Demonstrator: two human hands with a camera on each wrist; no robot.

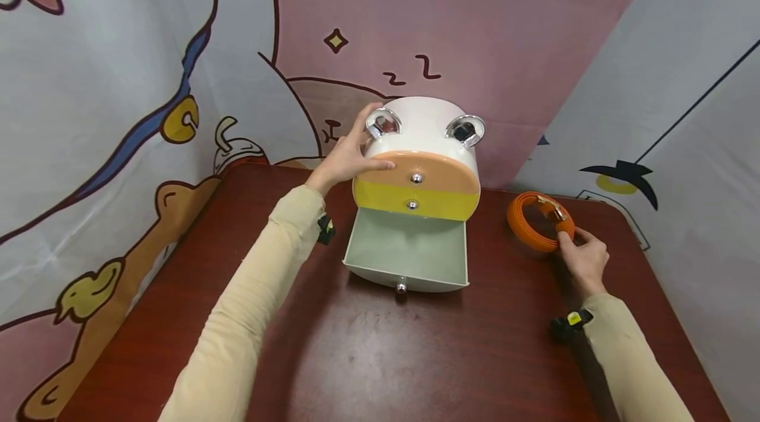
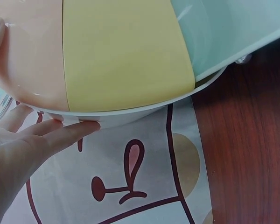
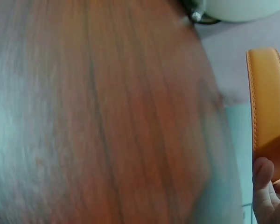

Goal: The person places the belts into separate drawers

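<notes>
A small white storage box (image 1: 423, 125) with a rounded body and two chrome-rimmed eyes stands at the back middle of the table. Its fronts are a peach drawer (image 1: 445, 171), a yellow drawer (image 1: 382, 195) and a pale green bottom drawer (image 1: 410, 254), which is pulled out and holds nothing. My left hand (image 1: 350, 155) grips the box's upper left side, thumb on the peach front and fingers along the white shell. To the right, my right hand (image 1: 584, 258) pinches a coiled orange belt (image 1: 524, 229) at its near edge. A metal buckle sits on the coil; stitching shows along the strap (image 3: 267, 102).
The dark red-brown table (image 1: 380, 356) extends in front of the box and to both sides. Cartoon-printed cloth (image 1: 505, 33) hangs close behind the box and at the sides. Silver knobs (image 1: 401, 287) stick out from the drawer fronts.
</notes>
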